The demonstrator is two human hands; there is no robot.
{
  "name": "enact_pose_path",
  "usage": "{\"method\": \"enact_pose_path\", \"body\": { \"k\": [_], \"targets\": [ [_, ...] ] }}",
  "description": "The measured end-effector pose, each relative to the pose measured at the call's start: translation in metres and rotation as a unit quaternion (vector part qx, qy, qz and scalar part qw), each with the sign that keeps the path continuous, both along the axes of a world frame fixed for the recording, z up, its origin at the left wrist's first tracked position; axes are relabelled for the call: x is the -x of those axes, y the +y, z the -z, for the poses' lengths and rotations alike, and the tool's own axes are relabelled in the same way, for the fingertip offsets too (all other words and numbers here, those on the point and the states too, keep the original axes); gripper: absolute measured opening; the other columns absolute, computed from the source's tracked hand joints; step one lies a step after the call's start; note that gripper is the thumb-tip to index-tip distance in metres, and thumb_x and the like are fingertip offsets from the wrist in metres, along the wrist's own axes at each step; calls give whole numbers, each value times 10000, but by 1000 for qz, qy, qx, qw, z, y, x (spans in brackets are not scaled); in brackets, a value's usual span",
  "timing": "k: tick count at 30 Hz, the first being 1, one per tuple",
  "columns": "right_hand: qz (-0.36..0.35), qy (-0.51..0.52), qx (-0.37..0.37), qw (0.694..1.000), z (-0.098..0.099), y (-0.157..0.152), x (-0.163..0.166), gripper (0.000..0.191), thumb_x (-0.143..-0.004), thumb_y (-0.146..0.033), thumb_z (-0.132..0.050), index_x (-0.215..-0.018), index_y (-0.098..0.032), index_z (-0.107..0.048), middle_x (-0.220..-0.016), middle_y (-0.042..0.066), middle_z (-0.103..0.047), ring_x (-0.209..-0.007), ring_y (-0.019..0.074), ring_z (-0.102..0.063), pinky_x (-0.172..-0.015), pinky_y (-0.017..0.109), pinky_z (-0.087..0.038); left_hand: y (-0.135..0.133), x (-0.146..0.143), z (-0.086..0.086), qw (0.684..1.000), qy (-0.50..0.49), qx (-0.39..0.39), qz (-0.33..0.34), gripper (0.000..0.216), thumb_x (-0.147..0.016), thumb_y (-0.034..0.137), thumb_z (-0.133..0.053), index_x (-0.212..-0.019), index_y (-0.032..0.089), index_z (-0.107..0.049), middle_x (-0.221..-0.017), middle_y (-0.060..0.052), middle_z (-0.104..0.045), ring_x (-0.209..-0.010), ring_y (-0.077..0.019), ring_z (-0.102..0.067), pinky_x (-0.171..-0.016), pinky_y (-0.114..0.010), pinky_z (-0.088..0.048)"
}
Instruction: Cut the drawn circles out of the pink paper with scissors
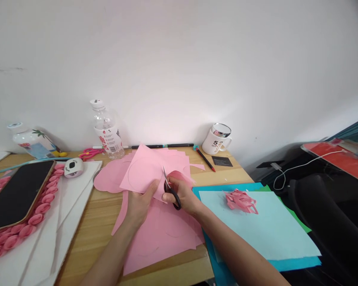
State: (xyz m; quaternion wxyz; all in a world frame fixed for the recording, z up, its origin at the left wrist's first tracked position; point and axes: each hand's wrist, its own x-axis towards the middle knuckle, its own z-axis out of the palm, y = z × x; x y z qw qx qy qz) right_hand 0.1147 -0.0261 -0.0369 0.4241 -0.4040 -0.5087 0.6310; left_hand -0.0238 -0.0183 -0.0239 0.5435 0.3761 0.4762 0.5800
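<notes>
My left hand (140,204) grips a piece of pink paper (144,169) by its lower edge, thumb on top. A round outline is drawn on that piece. In my right hand (183,194) is a pair of scissors (176,198) with black handles, fingers in the loops. Their blades point up and lie at the right side of the held paper. Below both hands, more pink paper sheets (155,246) are stacked on the table, some with curved pencil lines. A rounded pink paper piece (107,176) lies to the left of the stack.
Left, a phone (20,190) lies on pink paper rolls (35,218) on a white board (68,214). Behind stand a bottle (109,135) and a mug (216,139); a pencil (207,160) lies by the mug. Right, crumpled pink strips (241,201) rest on light blue paper (256,234).
</notes>
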Motion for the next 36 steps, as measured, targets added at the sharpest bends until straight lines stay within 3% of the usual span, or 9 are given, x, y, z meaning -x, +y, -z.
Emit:
{"method": "enact_pose_path", "body": {
  "k": [4,11,21,36],
  "targets": [
    [14,-11,12,1000,-1,0,2,416,-561,-468,-783,-713,-212,-493,-551,-53,-436,-472,93,-330,-443,231,-224,1,0,2,1000,-24,4,8,525,-511,366,-803,-965,135,-675,-1015,-115,-705,-1030,-277,-611,-906,-374,-469],
    [26,-17,48,998,-2,0,3,462,-525,-479,-797,-741,-191,-508,-533,-47,-478,-470,117,-466,-449,233,-295,3,3,1,998,-47,24,24,467,-546,320,-794,-960,148,-663,-953,-84,-718,-990,-238,-620,-874,-326,-480],
    [34,-16,1,999,2,0,0,486,-524,-464,-807,-662,-184,-434,-541,-83,-353,-467,56,-276,-422,206,-176,0,4,-6,997,-35,29,59,509,-512,303,-810,-972,133,-672,-1004,-111,-709,-1001,-276,-619,-840,-338,-503],
    [54,-17,21,998,-1,-1,3,387,-541,-400,-795,-687,-169,-520,-561,-40,-495,-503,93,-421,-462,214,-292,2,3,-5,996,-55,42,62,461,-518,278,-802,-931,125,-668,-991,-107,-705,-942,-250,-628,-795,-324,-512]
  ]
}}
